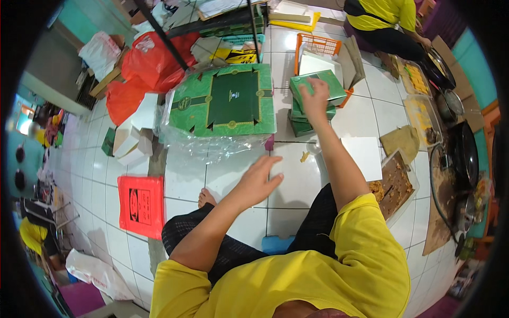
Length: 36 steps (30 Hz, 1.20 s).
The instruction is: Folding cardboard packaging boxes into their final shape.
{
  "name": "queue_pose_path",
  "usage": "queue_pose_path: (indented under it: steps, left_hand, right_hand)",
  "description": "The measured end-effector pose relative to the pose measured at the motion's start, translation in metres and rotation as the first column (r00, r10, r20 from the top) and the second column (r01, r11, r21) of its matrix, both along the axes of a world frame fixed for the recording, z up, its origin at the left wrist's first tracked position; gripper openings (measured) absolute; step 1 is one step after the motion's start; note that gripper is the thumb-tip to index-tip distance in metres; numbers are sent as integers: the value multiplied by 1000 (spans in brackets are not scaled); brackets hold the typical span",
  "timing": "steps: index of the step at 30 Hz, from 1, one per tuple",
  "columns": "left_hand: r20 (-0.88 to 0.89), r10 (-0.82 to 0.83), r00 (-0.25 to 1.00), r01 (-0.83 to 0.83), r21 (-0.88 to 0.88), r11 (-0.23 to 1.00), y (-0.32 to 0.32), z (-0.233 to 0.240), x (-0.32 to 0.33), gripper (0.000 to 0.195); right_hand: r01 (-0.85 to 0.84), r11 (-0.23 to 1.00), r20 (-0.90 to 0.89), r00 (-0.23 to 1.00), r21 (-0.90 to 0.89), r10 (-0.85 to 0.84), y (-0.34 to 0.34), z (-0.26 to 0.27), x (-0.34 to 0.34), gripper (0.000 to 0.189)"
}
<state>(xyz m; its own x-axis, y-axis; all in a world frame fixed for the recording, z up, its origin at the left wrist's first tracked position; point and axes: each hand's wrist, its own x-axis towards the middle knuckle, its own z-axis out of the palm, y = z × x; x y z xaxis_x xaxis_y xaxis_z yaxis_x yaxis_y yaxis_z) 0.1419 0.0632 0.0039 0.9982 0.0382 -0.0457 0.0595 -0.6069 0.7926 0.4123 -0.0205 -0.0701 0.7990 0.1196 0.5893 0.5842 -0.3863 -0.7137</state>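
Note:
My right hand [316, 97] is over the top green cardboard box [334, 81] of a short stack, its fingers spread; whether it touches the lid cannot be told. My left hand [260, 179] hangs over the white floor tiles with fingers apart and nothing in it. Ahead of it lies a stack of flat green printed box sheets [234, 99] in clear plastic wrap [199, 147]. A white card sheet [362, 158] lies near my right forearm, beside a tray of brown filling [397, 179]. A small yellowish scrap [304, 156] sits on the floor between my hands.
An orange crate [318, 43] holding white card stands behind the green boxes. White open boxes [133, 145] and a red plastic packet [141, 204] lie at left. Further right are food containers [417, 79], a black wok [461, 155] and a hose [435, 194]. A co-worker [381, 20] sits at upper right.

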Motion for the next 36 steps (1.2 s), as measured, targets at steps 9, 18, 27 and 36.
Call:
queue_pose_path:
  steps: [9, 18, 27, 36]
  left_hand:
    - [-354, -241, 904, 381, 409, 829, -10, -7, -44, 43]
    - [-280, -158, 947, 286, 512, 810, 4, -1, -59, 42]
    - [-315, -170, 934, 315, 500, 807, 4, -1, -56, 44]
    - [-202, -54, 978, 154, 520, 840, 21, 13, -38, 43]
  right_hand:
    - [-459, 626, -70, 837, -630, 543, 78, -21, -104, 55]
    - [-484, 393, -240, 815, -782, 527, 90, -7, -93, 53]
    - [-415, 557, -74, 844, -719, 532, 99, -14, -102, 27]
    - [-291, 825, 282, 841, -485, 462, 81, 50, -90, 8]
